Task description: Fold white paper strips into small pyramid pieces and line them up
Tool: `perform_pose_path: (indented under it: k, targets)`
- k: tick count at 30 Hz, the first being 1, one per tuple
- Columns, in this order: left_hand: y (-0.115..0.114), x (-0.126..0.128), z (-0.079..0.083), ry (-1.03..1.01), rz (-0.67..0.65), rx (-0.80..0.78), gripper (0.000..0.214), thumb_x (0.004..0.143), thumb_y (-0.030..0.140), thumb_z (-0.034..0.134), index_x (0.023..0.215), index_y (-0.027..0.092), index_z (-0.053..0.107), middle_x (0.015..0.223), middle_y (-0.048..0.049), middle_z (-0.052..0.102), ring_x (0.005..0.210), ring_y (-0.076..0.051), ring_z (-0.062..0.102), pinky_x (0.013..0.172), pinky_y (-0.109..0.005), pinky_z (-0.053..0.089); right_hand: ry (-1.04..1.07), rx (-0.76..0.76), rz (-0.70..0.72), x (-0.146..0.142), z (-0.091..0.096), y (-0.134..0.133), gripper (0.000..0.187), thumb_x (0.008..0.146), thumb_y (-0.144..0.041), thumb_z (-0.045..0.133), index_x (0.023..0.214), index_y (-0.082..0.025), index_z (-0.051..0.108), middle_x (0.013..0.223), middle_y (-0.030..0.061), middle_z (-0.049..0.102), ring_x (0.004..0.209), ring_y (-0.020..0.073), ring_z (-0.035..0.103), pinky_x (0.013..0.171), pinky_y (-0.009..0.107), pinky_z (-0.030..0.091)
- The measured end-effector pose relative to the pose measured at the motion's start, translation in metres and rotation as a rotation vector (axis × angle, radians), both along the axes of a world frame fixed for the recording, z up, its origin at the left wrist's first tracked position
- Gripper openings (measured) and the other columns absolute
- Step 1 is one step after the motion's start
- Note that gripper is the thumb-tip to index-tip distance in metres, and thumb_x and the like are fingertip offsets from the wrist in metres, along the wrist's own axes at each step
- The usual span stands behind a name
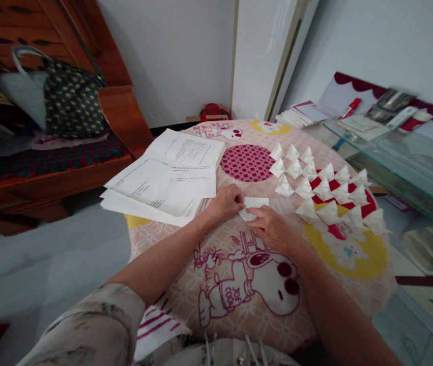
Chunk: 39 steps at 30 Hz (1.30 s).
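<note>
A small folded piece of white paper lies on the round table in front of me. At its left edge, my left hand is closed, with thumb and fingers pinching the paper. My right hand rests on its lower right part, the fingers stretched out and pressing on the fold. Left of my hands is a stack of printed sheets. To the right stand several folded white paper boats in rows, pointed in the middle.
A patterned cloth covers the table. Beyond its right edge is a glass shelf with papers, a metal bowl and small items. A wooden bench with a patterned bag stands on the left.
</note>
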State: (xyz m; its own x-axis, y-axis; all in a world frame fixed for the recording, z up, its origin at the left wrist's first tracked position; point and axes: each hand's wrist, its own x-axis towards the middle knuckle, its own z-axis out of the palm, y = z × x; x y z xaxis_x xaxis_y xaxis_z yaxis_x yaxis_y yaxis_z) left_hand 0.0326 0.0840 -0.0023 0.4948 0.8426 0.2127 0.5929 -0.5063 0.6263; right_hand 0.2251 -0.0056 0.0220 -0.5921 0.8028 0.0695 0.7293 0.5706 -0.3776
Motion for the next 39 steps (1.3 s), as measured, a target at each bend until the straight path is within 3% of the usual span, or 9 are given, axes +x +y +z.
perform_pose_path:
  k: [9, 11, 15, 20, 29, 32, 36, 39]
  targets:
    - [-0.012, -0.007, 0.003, -0.066, -0.049, 0.127, 0.014, 0.079, 0.004, 0.059, 0.085, 0.015, 0.067, 0.088, -0.0054, 0.064, 0.078, -0.014, 0.057, 0.073, -0.026, 0.048, -0.01, 0.051, 0.021, 0.0, -0.003, 0.001, 0.026, 0.084, -0.006, 0.055, 0.087, -0.023, 0.074, 0.13, 0.0079, 0.063, 0.115, 0.0253, 0.057, 0.105, 0.046, 0.045]
    - [-0.018, -0.006, 0.006, -0.037, -0.103, 0.102, 0.011, 0.08, 0.008, 0.061, 0.085, 0.015, 0.068, 0.086, -0.0045, 0.063, 0.075, -0.013, 0.058, 0.071, -0.026, 0.048, -0.013, 0.042, 0.023, -0.001, 0.0, 0.0, 0.026, 0.084, -0.006, 0.054, 0.083, -0.026, 0.072, 0.126, 0.0063, 0.064, 0.113, 0.0246, 0.058, 0.104, 0.046, 0.045]
    - [-0.024, -0.003, 0.01, 0.038, -0.089, 0.061, 0.004, 0.077, 0.016, 0.068, 0.08, 0.015, 0.066, 0.081, -0.004, 0.064, 0.075, -0.015, 0.058, 0.072, -0.027, 0.048, -0.022, 0.043, 0.035, -0.002, 0.002, 0.0, 0.028, 0.083, -0.004, 0.053, 0.082, -0.026, 0.071, 0.127, 0.0063, 0.064, 0.116, 0.0259, 0.058, 0.107, 0.048, 0.043]
    - [-0.017, -0.004, 0.009, 0.064, -0.059, -0.014, 0.015, 0.07, 0.019, 0.07, 0.083, 0.014, 0.066, 0.082, -0.0038, 0.063, 0.074, -0.015, 0.057, 0.068, -0.027, 0.047, -0.023, 0.077, 0.024, 0.0, -0.006, 0.0, 0.026, 0.084, -0.006, 0.053, 0.09, -0.024, 0.072, 0.133, 0.0074, 0.062, 0.12, 0.025, 0.057, 0.112, 0.048, 0.039]
    - [0.002, -0.019, 0.001, 0.003, 0.013, -0.094, 0.02, 0.066, 0.007, 0.061, 0.083, 0.015, 0.066, 0.079, -0.0006, 0.062, 0.068, -0.012, 0.055, 0.065, -0.024, 0.046, -0.062, 0.121, 0.017, 0.002, -0.011, 0.003, 0.026, 0.085, -0.009, 0.055, 0.088, -0.025, 0.075, 0.13, 0.0062, 0.065, 0.116, 0.0263, 0.058, 0.106, 0.048, 0.045]
    - [0.003, -0.021, -0.002, -0.022, 0.035, -0.044, 0.023, 0.066, 0.002, 0.055, 0.082, 0.014, 0.066, 0.079, -0.0015, 0.063, 0.069, -0.012, 0.056, 0.066, -0.024, 0.046, -0.06, 0.118, 0.013, 0.001, -0.01, 0.003, 0.026, 0.083, -0.008, 0.056, 0.087, -0.024, 0.076, 0.13, 0.0073, 0.065, 0.116, 0.0274, 0.058, 0.104, 0.048, 0.047]
    - [-0.003, -0.019, -0.001, -0.032, 0.055, 0.137, 0.03, 0.071, -0.003, 0.045, 0.081, 0.014, 0.067, 0.081, -0.005, 0.063, 0.076, -0.015, 0.058, 0.072, -0.027, 0.047, -0.023, 0.134, 0.021, 0.001, -0.012, 0.003, 0.027, 0.081, -0.005, 0.056, 0.088, -0.023, 0.075, 0.127, 0.0081, 0.067, 0.116, 0.0259, 0.059, 0.108, 0.048, 0.044]
    - [-0.01, -0.016, 0.002, -0.032, -0.038, 0.199, 0.034, 0.071, -0.005, 0.044, 0.083, 0.014, 0.07, 0.086, -0.0063, 0.065, 0.084, -0.016, 0.061, 0.078, -0.028, 0.048, 0.027, 0.139, 0.016, 0.001, -0.013, 0.004, 0.027, 0.081, -0.004, 0.055, 0.089, -0.021, 0.075, 0.123, 0.0091, 0.068, 0.113, 0.0242, 0.061, 0.11, 0.048, 0.041]
